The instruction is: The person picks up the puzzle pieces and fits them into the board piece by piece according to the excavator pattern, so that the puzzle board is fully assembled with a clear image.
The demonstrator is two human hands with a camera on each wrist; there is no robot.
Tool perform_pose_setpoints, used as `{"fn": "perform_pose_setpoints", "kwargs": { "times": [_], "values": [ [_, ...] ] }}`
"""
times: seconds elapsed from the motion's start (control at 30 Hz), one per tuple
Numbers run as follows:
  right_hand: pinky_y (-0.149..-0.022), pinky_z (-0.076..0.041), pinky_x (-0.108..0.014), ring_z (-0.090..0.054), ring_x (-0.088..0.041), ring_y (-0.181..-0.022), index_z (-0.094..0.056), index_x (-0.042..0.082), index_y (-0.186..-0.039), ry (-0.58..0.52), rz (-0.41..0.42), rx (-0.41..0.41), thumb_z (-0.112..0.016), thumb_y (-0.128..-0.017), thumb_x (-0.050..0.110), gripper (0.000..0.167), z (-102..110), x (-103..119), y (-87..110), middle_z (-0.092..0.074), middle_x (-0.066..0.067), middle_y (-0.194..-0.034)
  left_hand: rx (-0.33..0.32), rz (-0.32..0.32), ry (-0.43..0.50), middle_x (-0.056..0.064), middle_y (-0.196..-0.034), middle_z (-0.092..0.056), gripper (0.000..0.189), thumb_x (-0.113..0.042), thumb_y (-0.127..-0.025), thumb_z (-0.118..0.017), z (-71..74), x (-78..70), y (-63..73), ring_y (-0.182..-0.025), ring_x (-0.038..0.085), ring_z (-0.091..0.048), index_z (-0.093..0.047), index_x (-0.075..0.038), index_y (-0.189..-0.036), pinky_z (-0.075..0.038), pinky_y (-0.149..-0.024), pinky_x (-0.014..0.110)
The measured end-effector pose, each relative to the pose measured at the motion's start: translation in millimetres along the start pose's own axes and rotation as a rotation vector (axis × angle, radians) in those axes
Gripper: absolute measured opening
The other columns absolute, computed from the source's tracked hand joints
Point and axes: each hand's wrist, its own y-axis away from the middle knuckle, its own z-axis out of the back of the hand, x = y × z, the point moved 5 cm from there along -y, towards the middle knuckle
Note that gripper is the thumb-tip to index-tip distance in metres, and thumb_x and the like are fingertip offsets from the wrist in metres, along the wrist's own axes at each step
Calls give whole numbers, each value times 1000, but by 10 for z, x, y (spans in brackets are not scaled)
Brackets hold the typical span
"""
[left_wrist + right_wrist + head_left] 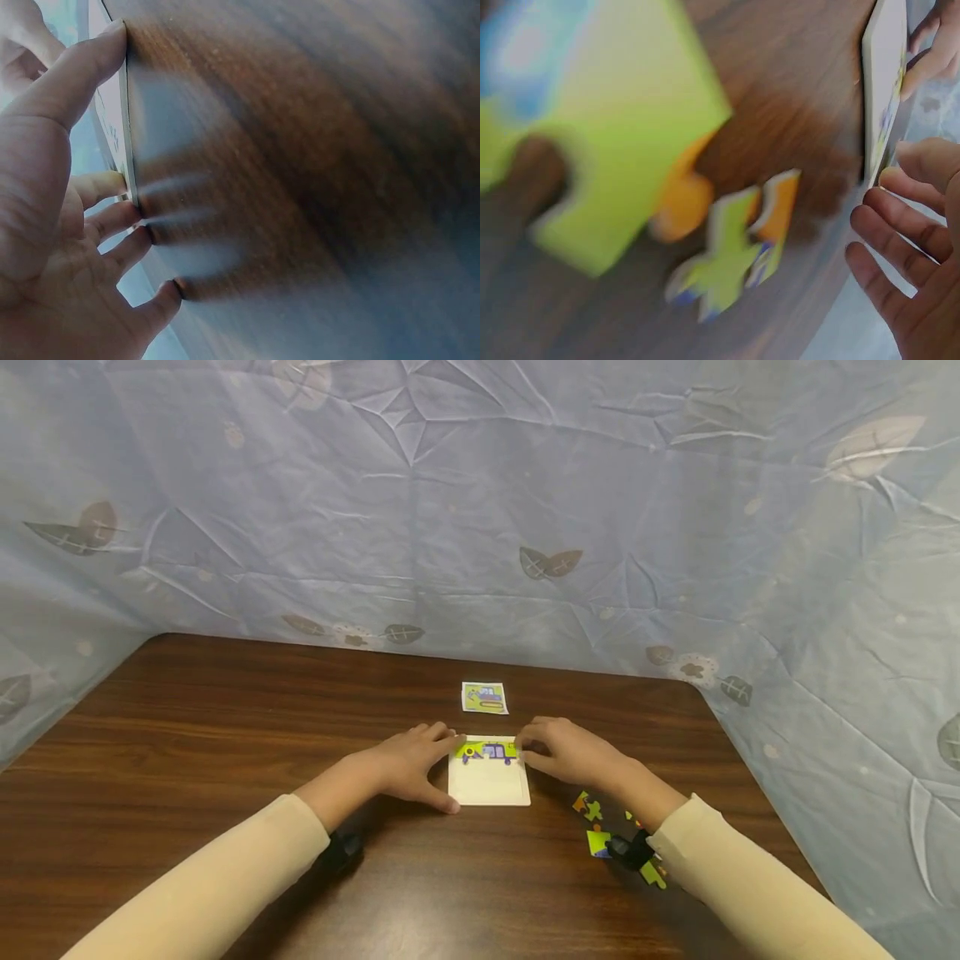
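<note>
A white puzzle tray (489, 785) lies on the table, its upper part filled by a row of joined puzzle pieces (487, 751) with a purple vehicle on yellow-green. My left hand (408, 763) spreads along the tray's left side, thumb at the near corner and index finger at the far one. In the left wrist view the thumb (94, 64) touches the tray's edge. At the far right corner my right hand (566, 752) touches the tray and the end of the row with thumb and fingertips. The right wrist view shows its other fingers (900, 244) loosely extended.
Behind the tray lies a small picture card (484, 697) with a similar vehicle. Several loose puzzle pieces (598, 842) lie near the right forearm, one green and orange piece (731, 251) among them. A pale leaf-print curtain (480, 510) encloses the brown table (225, 727).
</note>
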Motion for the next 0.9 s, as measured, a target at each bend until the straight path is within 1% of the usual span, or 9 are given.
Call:
{"fn": "perform_pose_setpoints", "kwargs": {
  "times": [0.07,0.13,0.23,0.3,0.43,0.6,0.73,0.8,0.9],
  "values": [
    [-87,-59,-37,-66,-15,-99,-74,8,-122,0,-5,-11,-65,-104,22,24,14,-48,75,-71,-4,-113,-5,-12,-2,16,-164,-37,106,-59,-85,-80,5,-2,1,-151,41,-38,-32,-10,-165,-38,-121,64],
    [-89,-60,-40,-68,-18,-101,-74,7,-122,13,-12,-27,-65,-105,22,25,31,-98,163,-72,-5,-114,-6,-19,-7,16,-165,-37,106,-60,-86,-80,4,0,4,-151,42,-38,-31,-10,-165,-37,-121,65],
    [-91,-60,-43,-69,-22,-105,-74,8,-120,49,-48,-42,-65,-105,25,25,63,-164,321,-73,-6,-115,0,-17,0,15,-166,-36,106,-60,-86,-79,-9,11,1,-152,42,-36,-30,-11,-166,-36,-122,66],
    [-88,-61,-42,-69,-21,-102,-74,10,-117,67,-72,-40,-66,-104,27,22,79,-197,424,-73,-4,-110,4,-15,5,15,-166,-35,105,-60,-87,-79,-19,16,-2,-153,43,-35,-29,-12,-166,-35,-122,65],
    [-78,-59,-35,-67,-14,-91,-72,12,-111,83,-127,-18,-69,-102,33,23,100,-238,635,-71,0,-101,5,-21,13,16,-166,-34,105,-59,-87,-79,-27,11,-10,-153,43,-36,-29,-11,-166,-36,-122,65],
    [-78,-60,-32,-67,-13,-91,-70,10,-111,40,-169,10,-71,-100,35,27,90,-289,877,-70,1,-102,9,-19,13,15,-167,-34,106,-60,-86,-79,-47,1,-15,-153,42,-36,-29,-12,-166,-35,-123,64],
    [-81,-60,-32,-66,-13,-93,-71,11,-109,23,-177,4,-71,-100,36,28,49,-333,1003,-68,2,-103,12,-9,16,13,-168,-33,106,-60,-86,-79,-56,6,-10,-155,41,-34,-28,-14,-167,-34,-125,63],
    [-82,-60,-34,-66,-14,-95,-71,12,-109,28,-175,-11,-72,-99,39,29,36,-334,1036,-68,3,-104,10,-4,18,13,-168,-32,106,-60,-87,-79,-49,11,-3,-155,41,-32,-28,-14,-167,-33,-125,64],
    [-81,-59,-36,-65,-12,-94,-71,14,-107,46,-177,-32,-74,-97,42,30,26,-320,1069,-67,4,-103,6,-1,22,13,-169,-32,105,-59,-87,-79,-40,15,8,-156,42,-31,-28,-14,-167,-31,-125,64]
  ]
}}
